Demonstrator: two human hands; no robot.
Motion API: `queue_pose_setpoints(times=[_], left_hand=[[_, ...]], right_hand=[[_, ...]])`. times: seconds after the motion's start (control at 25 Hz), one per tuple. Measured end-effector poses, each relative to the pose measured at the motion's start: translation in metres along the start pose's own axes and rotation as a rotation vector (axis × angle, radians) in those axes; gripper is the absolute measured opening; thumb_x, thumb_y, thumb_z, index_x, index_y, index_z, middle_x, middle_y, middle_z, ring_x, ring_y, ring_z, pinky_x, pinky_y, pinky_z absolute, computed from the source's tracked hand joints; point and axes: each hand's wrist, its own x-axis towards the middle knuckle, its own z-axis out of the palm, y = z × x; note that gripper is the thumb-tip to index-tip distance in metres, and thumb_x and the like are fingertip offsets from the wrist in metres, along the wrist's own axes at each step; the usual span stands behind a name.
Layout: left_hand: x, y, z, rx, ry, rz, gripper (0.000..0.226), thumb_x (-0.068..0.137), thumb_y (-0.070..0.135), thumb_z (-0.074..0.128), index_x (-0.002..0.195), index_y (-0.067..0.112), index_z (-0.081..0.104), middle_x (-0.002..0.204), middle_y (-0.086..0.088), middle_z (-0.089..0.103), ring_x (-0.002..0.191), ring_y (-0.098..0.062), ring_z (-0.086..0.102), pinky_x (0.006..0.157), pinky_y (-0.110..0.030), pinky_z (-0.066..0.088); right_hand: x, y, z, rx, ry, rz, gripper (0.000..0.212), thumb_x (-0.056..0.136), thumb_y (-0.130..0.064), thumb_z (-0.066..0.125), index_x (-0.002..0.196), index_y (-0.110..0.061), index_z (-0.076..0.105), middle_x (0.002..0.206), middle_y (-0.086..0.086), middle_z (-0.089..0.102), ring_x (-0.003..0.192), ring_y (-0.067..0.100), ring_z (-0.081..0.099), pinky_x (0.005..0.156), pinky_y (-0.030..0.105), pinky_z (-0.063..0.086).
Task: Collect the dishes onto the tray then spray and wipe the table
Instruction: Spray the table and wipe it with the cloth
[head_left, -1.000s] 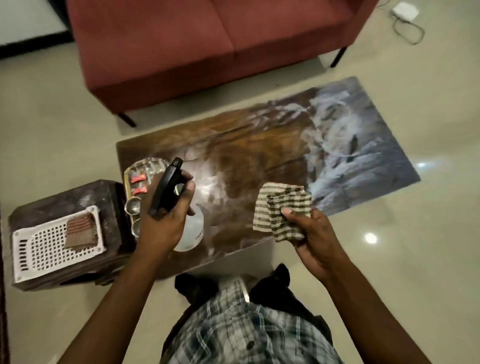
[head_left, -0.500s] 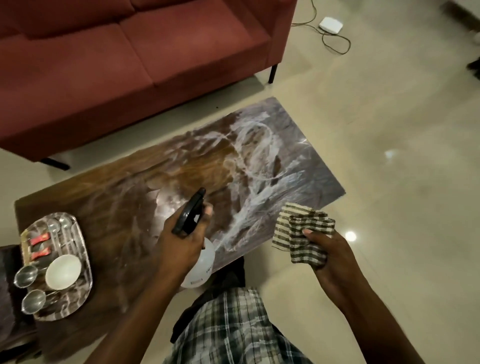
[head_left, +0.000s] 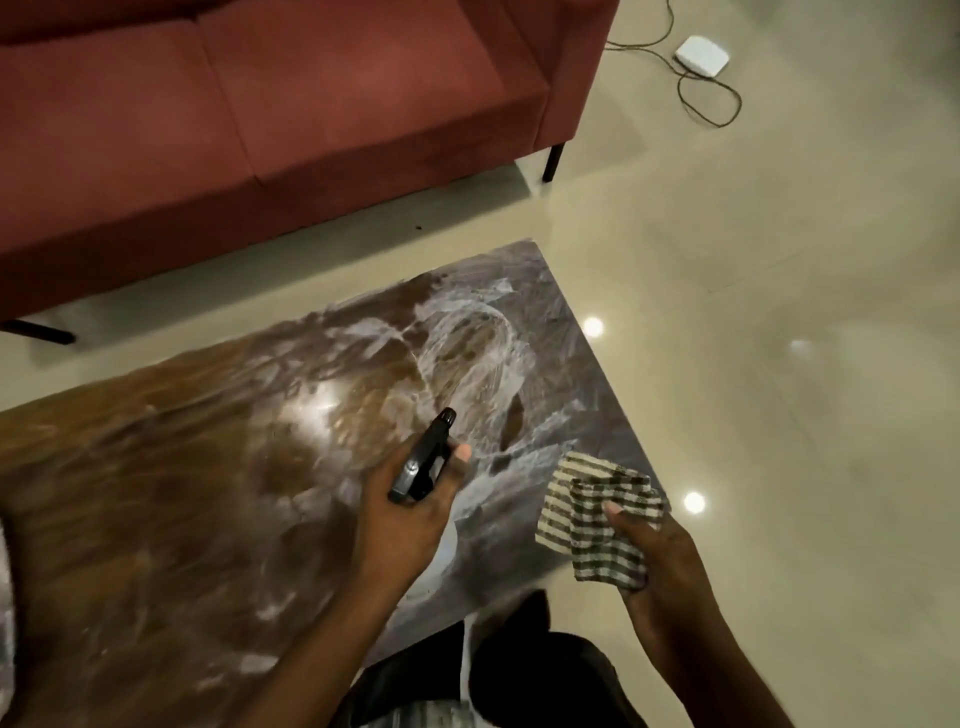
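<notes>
Over smeared table (head_left: 218, 467), left hand (head_left: 405, 519) clutching spray bottle (head_left: 423, 457), right hand (head_left: 660, 561) pinching striped cloth (head_left: 597, 514)

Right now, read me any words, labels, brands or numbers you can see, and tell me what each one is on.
No text can be read.
Black-headed white spray bottle in the left hand: no label shows.
Striped cloth in the right hand: pattern only.
Small white box on the floor: no marking visible.
</notes>
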Motion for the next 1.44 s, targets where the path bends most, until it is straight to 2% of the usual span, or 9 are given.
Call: queue_pose_setpoints(times=[0.28, 0.44, 0.6, 0.84, 1.0, 1.12, 1.2, 1.32, 1.44], left_hand=[[0.134, -0.020, 0.121, -0.011, 0.137, 0.013, 0.005, 0.090, 0.032, 0.079, 0.094, 0.028, 0.077, 0.061, 0.018, 0.067, 0.049, 0.003, 0.056, 0.057, -0.014, 0.045], [0.196, -0.033, 0.171, 0.031, 0.159, 0.037, 0.019, 0.091, 0.042, 0.075, 0.098, 0.059, 0.068, 0.078, 0.013, 0.075, 0.051, 0.001, 0.058, 0.056, -0.022, 0.054], [0.233, -0.047, 0.196, 0.129, 0.179, 0.000, 0.022, 0.087, 0.056, 0.072, 0.084, 0.036, 0.061, 0.057, -0.016, 0.056, 0.042, -0.019, 0.049, 0.052, -0.034, 0.049], [0.246, -0.063, 0.198, 0.145, 0.225, -0.028, 0.009, 0.086, 0.060, 0.072, 0.079, 0.056, 0.070, 0.076, -0.016, 0.075, 0.052, -0.036, 0.060, 0.059, -0.049, 0.055], [0.243, -0.068, 0.192, 0.096, 0.221, -0.050, 0.012, 0.082, 0.060, 0.069, 0.073, 0.053, 0.071, 0.059, -0.015, 0.061, 0.040, -0.015, 0.049, 0.050, -0.036, 0.048], [0.236, -0.070, 0.182, 0.063, 0.223, -0.083, 0.005, 0.083, 0.056, 0.072, 0.081, 0.051, 0.072, 0.050, 0.000, 0.061, 0.040, -0.007, 0.052, 0.050, -0.022, 0.046], [0.228, -0.072, 0.173, 0.060, 0.247, -0.113, 0.013, 0.082, 0.053, 0.074, 0.089, 0.042, 0.076, 0.049, 0.015, 0.063, 0.044, -0.003, 0.060, 0.054, -0.015, 0.045], [0.214, -0.077, 0.156, 0.049, 0.288, -0.156, 0.021, 0.078, 0.053, 0.075, 0.096, 0.041, 0.078, 0.050, 0.018, 0.065, 0.046, -0.002, 0.060, 0.060, -0.022, 0.046], [0.209, -0.085, 0.143, 0.029, 0.282, -0.180, 0.021, 0.079, 0.052, 0.073, 0.098, 0.045, 0.075, 0.046, 0.011, 0.063, 0.040, -0.005, 0.055, 0.057, -0.027, 0.046]], right_hand=[[0.189, -0.033, -0.032, -0.100, -0.066, -0.003, 0.037, 0.094, -0.013, 0.063, 0.129, -0.006, 0.074, 0.115, 0.022, 0.080, 0.101, 0.039, 0.080, 0.070, 0.036, 0.068], [0.294, -0.046, -0.049, -0.207, -0.100, -0.050, 0.032, 0.102, -0.006, 0.059, 0.129, -0.012, 0.074, 0.117, 0.016, 0.081, 0.105, 0.036, 0.079, 0.075, 0.036, 0.068], [0.368, -0.063, -0.044, -0.249, -0.146, -0.134, 0.028, 0.103, -0.007, 0.061, 0.127, -0.016, 0.073, 0.118, 0.011, 0.081, 0.107, 0.032, 0.079, 0.079, 0.036, 0.068], [0.422, -0.077, -0.010, -0.291, -0.165, -0.273, 0.033, 0.106, -0.010, 0.061, 0.138, -0.013, 0.068, 0.126, 0.008, 0.079, 0.116, 0.030, 0.076, 0.097, 0.049, 0.063], [0.457, -0.103, 0.033, -0.349, -0.091, -0.489, 0.032, 0.107, -0.016, 0.062, 0.138, -0.021, 0.068, 0.125, 0.000, 0.078, 0.116, 0.020, 0.075, 0.102, 0.044, 0.061], [0.504, -0.120, 0.084, -0.709, -0.086, -0.734, 0.040, 0.106, -0.023, 0.059, 0.145, -0.030, 0.064, 0.134, -0.008, 0.074, 0.118, 0.006, 0.070, 0.107, 0.026, 0.054], [0.536, -0.116, 0.123, -1.056, -0.201, -0.817, 0.049, 0.107, -0.017, 0.057, 0.154, -0.033, 0.056, 0.151, -0.002, 0.064, 0.132, 0.012, 0.062, 0.110, 0.019, 0.044], [0.540, -0.078, 0.158, -1.535, -0.469, -0.860, 0.065, 0.106, -0.019, 0.050, 0.166, -0.036, 0.032, 0.178, 0.000, 0.021, 0.166, 0.028, 0.011, 0.134, 0.051, 0.016], [0.496, -0.041, 0.116, -1.777, -0.992, -1.092, 0.069, 0.105, -0.032, 0.039, 0.169, -0.037, 0.014, 0.179, -0.003, 0.003, 0.165, 0.022, -0.008, 0.134, 0.051, 0.007]])
